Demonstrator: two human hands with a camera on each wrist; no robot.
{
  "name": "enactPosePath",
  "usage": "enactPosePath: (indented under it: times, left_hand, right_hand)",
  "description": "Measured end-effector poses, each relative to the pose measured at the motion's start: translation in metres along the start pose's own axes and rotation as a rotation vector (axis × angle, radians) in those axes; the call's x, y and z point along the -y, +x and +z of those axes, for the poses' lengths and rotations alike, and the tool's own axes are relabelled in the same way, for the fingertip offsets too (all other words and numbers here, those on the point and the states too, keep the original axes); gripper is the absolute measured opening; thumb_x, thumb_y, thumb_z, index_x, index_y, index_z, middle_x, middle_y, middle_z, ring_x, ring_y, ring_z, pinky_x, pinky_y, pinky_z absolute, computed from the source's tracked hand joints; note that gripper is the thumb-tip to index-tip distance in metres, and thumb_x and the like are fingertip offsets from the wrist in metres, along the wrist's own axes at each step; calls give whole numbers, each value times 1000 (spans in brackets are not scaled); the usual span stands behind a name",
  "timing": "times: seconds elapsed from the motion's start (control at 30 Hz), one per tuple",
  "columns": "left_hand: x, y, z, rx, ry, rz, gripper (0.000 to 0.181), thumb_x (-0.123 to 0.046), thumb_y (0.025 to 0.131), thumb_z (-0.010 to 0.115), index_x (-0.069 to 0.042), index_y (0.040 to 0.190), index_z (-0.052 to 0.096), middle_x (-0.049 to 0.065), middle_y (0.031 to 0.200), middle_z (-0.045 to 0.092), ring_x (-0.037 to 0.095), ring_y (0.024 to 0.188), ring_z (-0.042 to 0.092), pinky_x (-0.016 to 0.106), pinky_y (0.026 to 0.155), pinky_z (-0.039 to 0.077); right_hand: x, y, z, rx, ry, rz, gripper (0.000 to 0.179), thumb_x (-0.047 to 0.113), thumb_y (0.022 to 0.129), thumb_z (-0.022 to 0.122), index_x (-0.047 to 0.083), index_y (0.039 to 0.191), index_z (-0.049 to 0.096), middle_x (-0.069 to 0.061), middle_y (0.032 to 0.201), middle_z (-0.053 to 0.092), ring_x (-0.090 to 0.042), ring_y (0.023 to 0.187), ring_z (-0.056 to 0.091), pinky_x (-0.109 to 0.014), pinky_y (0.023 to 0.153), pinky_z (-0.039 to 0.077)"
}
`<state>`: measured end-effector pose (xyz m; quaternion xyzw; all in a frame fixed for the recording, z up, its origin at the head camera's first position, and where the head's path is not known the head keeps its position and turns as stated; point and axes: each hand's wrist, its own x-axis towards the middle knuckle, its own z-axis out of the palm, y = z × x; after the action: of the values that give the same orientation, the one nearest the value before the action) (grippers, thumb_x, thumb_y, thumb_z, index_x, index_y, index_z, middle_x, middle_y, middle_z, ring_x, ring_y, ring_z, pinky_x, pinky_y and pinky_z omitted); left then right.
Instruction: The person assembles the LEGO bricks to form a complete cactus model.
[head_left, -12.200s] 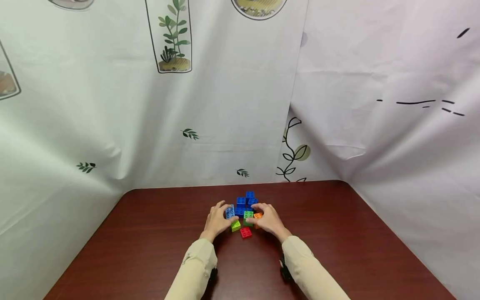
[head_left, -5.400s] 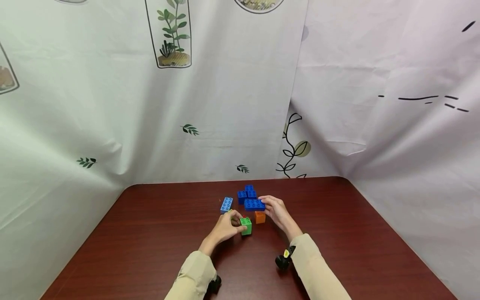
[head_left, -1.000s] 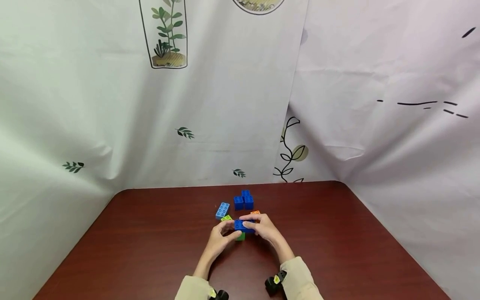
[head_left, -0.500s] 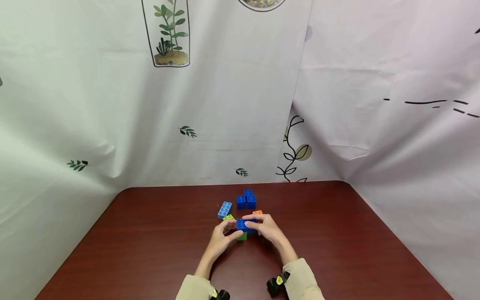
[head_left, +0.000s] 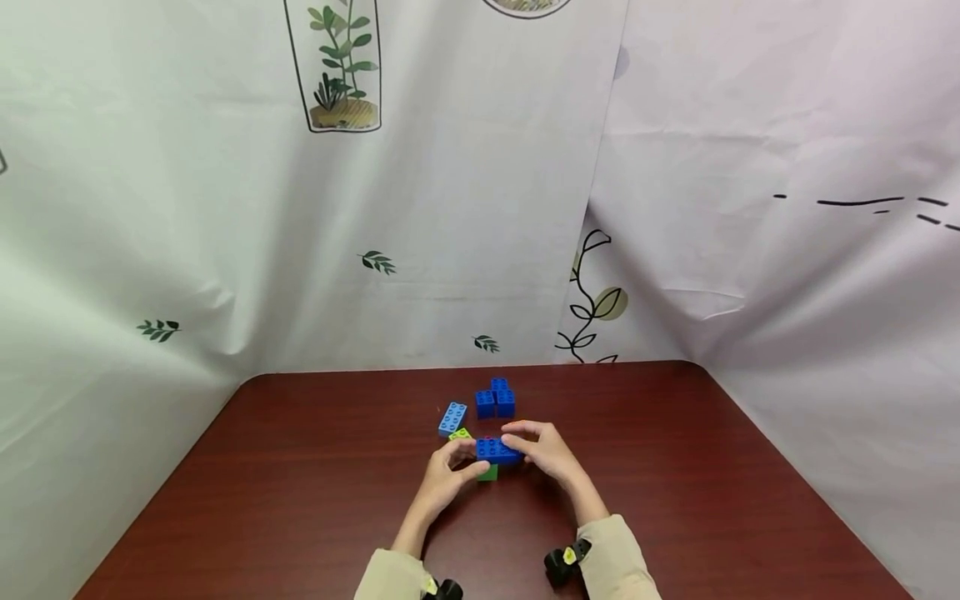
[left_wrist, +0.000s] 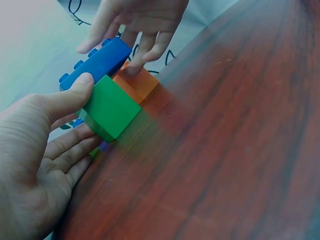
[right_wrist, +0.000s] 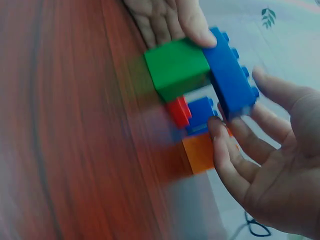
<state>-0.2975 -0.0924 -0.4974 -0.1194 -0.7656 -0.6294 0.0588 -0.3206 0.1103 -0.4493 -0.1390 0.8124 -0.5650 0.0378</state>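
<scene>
A long blue toy building brick [head_left: 492, 454] sits on top of a green brick [right_wrist: 177, 67], reaching out past it to the right. My left hand [head_left: 437, 487] pinches the green brick, its thumb at the seam with the blue one and its fingers behind. Around the free end of the blue brick is my right hand [head_left: 555, 457], fingers loosely bent. In the right wrist view its thumb stands off the studs and its fingertips are close to the brick's end. Below that end are an orange brick [right_wrist: 199, 154] and a red brick [right_wrist: 178, 111], mostly hidden in the head view.
Farther back on the brown table [head_left: 300, 483] stand several dark blue bricks [head_left: 486, 405] grouped together. A light blue brick [head_left: 452, 418] and a lime brick [head_left: 460, 433] lie left of them. A printed white cloth [head_left: 450, 208] hangs behind the table.
Over the longer span, the green brick came forward and the long blue brick was brought onto it. In the last half second my right hand slid right, easing off the blue brick; my left hand stayed.
</scene>
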Motion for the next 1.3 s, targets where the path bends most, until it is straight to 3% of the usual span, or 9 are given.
enactPosePath:
  times: [0.17, 0.33, 0.5, 0.7, 0.83, 1.13, 1.3]
  left_hand:
    - [1, 1, -1, 11, 13, -11, 35, -17, 87, 73, -1, 118, 64, 13, 108, 67, 22, 102, 62, 35, 98, 50]
    - [2, 1, -3, 19, 26, -25, 39, -21, 87, 74, -1, 119, 64, 14, 109, 67, 22, 103, 62, 39, 99, 50]
    - [3, 2, -3, 20, 33, -22, 40, -22, 87, 73, 0, 120, 63, 15, 109, 67, 24, 104, 62, 44, 99, 49]
    - [3, 1, -3, 29, 27, -21, 42, -23, 87, 73, 0, 120, 63, 15, 110, 67, 25, 104, 62, 45, 99, 49]
    - [3, 3, -3, 22, 20, -17, 39, -21, 87, 74, -1, 119, 64, 16, 109, 67, 27, 105, 63, 47, 101, 49]
    - [2, 1, -3, 16, 15, -4, 40, -21, 86, 74, 0, 118, 65, 17, 110, 69, 29, 105, 64, 46, 98, 51]
    - [1, 2, -2, 5, 25, -17, 41, -23, 85, 76, 0, 118, 66, 17, 109, 69, 27, 104, 65, 39, 97, 53]
  right_hand:
    - [-7, 3, -7, -179, 34, 44, 26, 17, 93, 65, -6, 104, 72, -21, 90, 72, -23, 76, 68, -34, 71, 58]
    - [-10, 0, -11, -270, 100, 84, 26, 16, 92, 66, -2, 111, 71, -19, 105, 71, -22, 86, 67, -39, 83, 58]
    - [-22, 6, -11, -224, 138, 94, 39, 16, 94, 65, 2, 129, 61, -18, 122, 64, -16, 97, 63, -41, 93, 54]
    - [-31, 9, -9, -131, 185, 79, 49, 18, 96, 60, 1, 141, 49, -20, 145, 49, -32, 129, 50, -52, 110, 40]
    - [-34, 11, -7, -100, 202, 72, 51, 18, 96, 60, 1, 142, 47, -20, 148, 46, -37, 138, 41, -55, 114, 33]
    - [-32, 13, -5, -130, 221, 69, 51, 18, 94, 63, 1, 140, 50, -19, 147, 48, -34, 136, 43, -54, 115, 33]
    - [-28, 10, -4, -188, 184, 47, 42, 18, 93, 66, 2, 130, 59, -18, 132, 59, -24, 114, 55, -36, 98, 48]
